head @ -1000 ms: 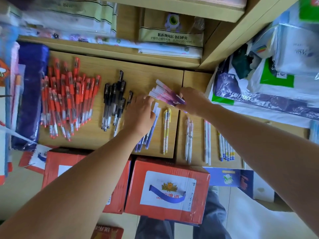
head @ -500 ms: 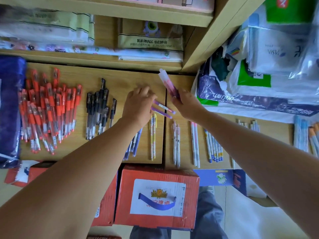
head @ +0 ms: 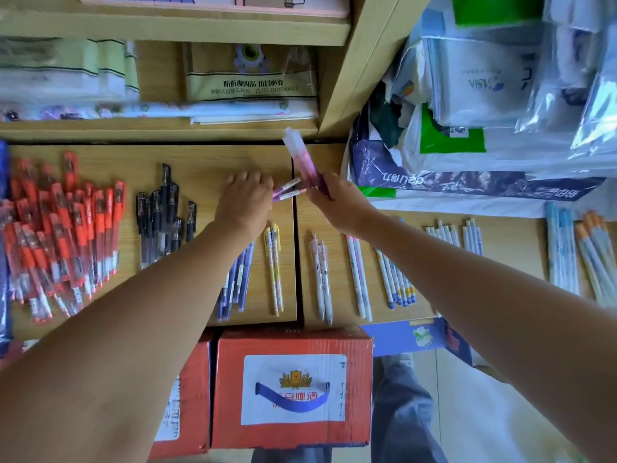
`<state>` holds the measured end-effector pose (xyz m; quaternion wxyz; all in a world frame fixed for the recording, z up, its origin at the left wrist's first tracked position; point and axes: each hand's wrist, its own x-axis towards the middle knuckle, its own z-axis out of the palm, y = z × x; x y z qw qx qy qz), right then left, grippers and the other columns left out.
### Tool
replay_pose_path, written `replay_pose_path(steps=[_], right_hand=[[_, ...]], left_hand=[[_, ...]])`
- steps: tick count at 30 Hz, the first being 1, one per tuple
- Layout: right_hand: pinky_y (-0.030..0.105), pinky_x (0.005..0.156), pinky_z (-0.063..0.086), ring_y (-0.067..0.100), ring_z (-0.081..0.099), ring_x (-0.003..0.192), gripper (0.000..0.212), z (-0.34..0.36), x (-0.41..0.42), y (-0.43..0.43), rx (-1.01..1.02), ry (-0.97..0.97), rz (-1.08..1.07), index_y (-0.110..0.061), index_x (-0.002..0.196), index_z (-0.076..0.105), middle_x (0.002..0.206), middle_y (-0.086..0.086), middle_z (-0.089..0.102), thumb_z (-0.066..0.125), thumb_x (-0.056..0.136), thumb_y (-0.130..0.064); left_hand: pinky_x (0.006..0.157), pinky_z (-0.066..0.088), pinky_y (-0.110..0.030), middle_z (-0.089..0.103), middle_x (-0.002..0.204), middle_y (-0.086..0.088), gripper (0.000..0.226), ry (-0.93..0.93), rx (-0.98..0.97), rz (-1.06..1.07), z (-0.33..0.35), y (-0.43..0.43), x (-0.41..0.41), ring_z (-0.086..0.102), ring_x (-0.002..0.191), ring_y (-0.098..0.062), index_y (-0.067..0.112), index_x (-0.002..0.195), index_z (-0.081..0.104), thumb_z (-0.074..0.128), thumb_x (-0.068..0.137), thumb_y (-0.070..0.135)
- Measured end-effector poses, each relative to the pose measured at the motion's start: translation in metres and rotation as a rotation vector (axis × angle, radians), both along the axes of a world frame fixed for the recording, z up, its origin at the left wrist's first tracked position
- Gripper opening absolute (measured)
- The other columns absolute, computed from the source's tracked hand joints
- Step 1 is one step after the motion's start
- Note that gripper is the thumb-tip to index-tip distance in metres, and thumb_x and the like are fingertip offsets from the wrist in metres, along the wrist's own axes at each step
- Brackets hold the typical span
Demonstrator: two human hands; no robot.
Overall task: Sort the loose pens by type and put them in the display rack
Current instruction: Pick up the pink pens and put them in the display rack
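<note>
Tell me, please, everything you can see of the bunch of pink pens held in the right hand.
The bunch of pink pens is several slim, plastic-looking pens pressed together; the count cannot be told. Their far ends are pale and translucent, shading through pink to purple near the grip. The right hand grips the lower ends, holding the bunch above the wooden surface, tilted with its far end up and left.

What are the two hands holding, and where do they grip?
The right hand grips a bundle of pink-purple, white-capped pens at its lower end. The left hand holds two purple pens by one end.
</note>
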<state>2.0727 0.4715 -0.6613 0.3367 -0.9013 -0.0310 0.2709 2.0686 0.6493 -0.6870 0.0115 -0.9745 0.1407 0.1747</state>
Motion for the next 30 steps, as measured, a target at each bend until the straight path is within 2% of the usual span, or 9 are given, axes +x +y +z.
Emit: replay_pose_path(steps=[4, 7, 10, 13, 15, 18, 21, 26, 30], right_hand=[[0.037, 0.065, 0.043, 0.025, 0.054, 0.073, 0.029, 0.004, -0.002, -0.005, 0.048, -0.007, -0.049, -0.003, 0.112, 0.052, 0.082, 0.009, 0.056, 0.047, 0.099, -0.028], [0.033, 0.065, 0.039, 0.022, 0.051, 0.076, 0.028, 0.009, -0.003, -0.009, 0.077, -0.048, -0.128, -0.003, 0.107, 0.052, 0.089, 0.008, 0.053, 0.045, 0.099, -0.029], [0.035, 0.085, 0.038, 0.026, 0.045, 0.098, 0.029, 0.018, -0.004, -0.011, 0.067, -0.103, -0.168, -0.001, 0.104, 0.052, 0.11, 0.013, 0.044, 0.046, 0.1, -0.029], [0.04, 0.099, 0.033, 0.03, 0.039, 0.111, 0.03, 0.034, -0.009, -0.01, 0.067, -0.153, -0.135, 0.0, 0.106, 0.053, 0.122, 0.014, 0.042, 0.048, 0.099, -0.028], [0.041, 0.09, 0.039, 0.03, 0.046, 0.101, 0.026, 0.048, -0.015, -0.013, 0.144, -0.119, -0.121, -0.001, 0.102, 0.052, 0.111, 0.015, 0.048, 0.047, 0.099, -0.026], [0.047, 0.072, 0.047, 0.034, 0.054, 0.075, 0.026, 0.072, -0.028, -0.023, 0.236, 0.071, -0.103, -0.001, 0.106, 0.048, 0.086, 0.016, 0.057, 0.046, 0.1, -0.026], [0.038, 0.063, 0.042, 0.022, 0.05, 0.066, 0.017, 0.09, -0.045, -0.043, 0.213, 0.108, -0.035, -0.01, 0.105, 0.051, 0.074, 0.005, 0.053, 0.046, 0.1, -0.026], [0.03, 0.055, 0.038, 0.02, 0.05, 0.063, 0.013, 0.113, -0.079, -0.079, 0.242, 0.203, -0.033, -0.013, 0.099, 0.047, 0.072, 0.003, 0.055, 0.045, 0.1, -0.026], [0.017, 0.041, 0.032, 0.012, 0.039, 0.05, 0.012, 0.145, -0.103, -0.107, 0.34, 0.255, -0.078, -0.01, 0.098, 0.044, 0.066, 0.002, 0.048, 0.041, 0.102, -0.021]], left_hand=[[0.09, 0.039, -0.04, 0.054, 0.115, -0.018, 0.03, 0.032, -0.109, 0.053, 0.0, -0.002, 0.001, 0.05, 0.106, -0.034, 0.002, 0.12, 0.051, 0.048, 0.098, 0.022], [0.079, 0.045, -0.041, 0.06, 0.099, -0.016, 0.021, -0.027, -0.308, 0.107, 0.011, 0.0, 0.0, 0.057, 0.091, -0.033, 0.004, 0.113, 0.053, 0.047, 0.098, 0.018], [0.054, 0.04, -0.03, 0.062, 0.08, -0.005, 0.019, -0.029, -0.439, 0.181, 0.034, 0.003, -0.002, 0.058, 0.067, -0.025, 0.013, 0.113, 0.057, 0.047, 0.099, 0.022], [0.049, 0.035, -0.024, 0.062, 0.072, 0.001, 0.021, 0.131, -0.58, 0.294, 0.062, 0.005, -0.013, 0.055, 0.057, -0.02, 0.017, 0.113, 0.063, 0.052, 0.098, 0.025], [0.05, 0.038, -0.023, 0.063, 0.072, 0.002, 0.021, 0.305, -0.738, 0.358, 0.086, 0.002, -0.026, 0.053, 0.056, -0.011, 0.014, 0.113, 0.065, 0.054, 0.097, 0.021], [0.044, 0.034, -0.013, 0.065, 0.075, -0.003, 0.017, 0.513, -0.892, 0.453, 0.121, -0.012, -0.049, 0.044, 0.045, 0.0, 0.012, 0.109, 0.066, 0.056, 0.095, 0.015], [0.041, 0.034, -0.012, 0.066, 0.073, -0.001, 0.015, 0.632, -1.051, 0.704, 0.15, -0.03, -0.071, 0.043, 0.043, -0.001, 0.009, 0.105, 0.067, 0.06, 0.092, 0.011], [0.05, 0.049, -0.017, 0.067, 0.062, -0.001, 0.002, 0.402, -1.362, 1.218, 0.179, -0.073, -0.105, 0.055, 0.049, -0.008, 0.007, 0.085, 0.068, 0.069, 0.084, 0.005], [0.056, 0.044, -0.016, 0.061, 0.052, 0.004, 0.017, 0.245, -1.589, 1.526, 0.189, -0.127, -0.13, 0.051, 0.053, -0.008, 0.01, 0.072, 0.059, 0.068, 0.085, 0.003]])
